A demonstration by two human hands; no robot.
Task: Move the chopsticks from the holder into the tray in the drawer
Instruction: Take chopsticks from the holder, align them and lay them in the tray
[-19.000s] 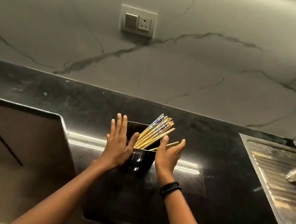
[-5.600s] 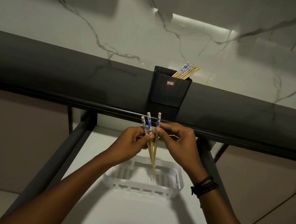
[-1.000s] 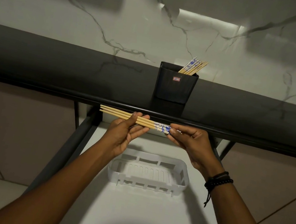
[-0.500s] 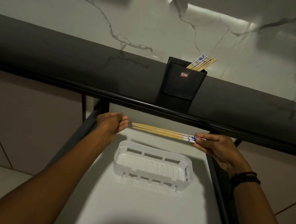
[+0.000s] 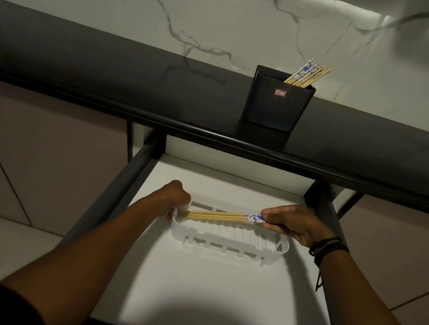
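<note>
Two hands hold one bundle of chopsticks [image 5: 223, 216] level over the white tray [image 5: 229, 242] in the open drawer [image 5: 214, 297]. Left hand [image 5: 174, 198] is curled round the plain tips at the tray's left end; right hand [image 5: 292, 223] pinches the blue-patterned ends. More chopsticks [image 5: 307, 75] lean in the black holder [image 5: 277, 102] on the dark counter [image 5: 109, 72].

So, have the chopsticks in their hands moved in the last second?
Yes. The chopsticks have come down from near the counter edge to the tray rim.
</note>
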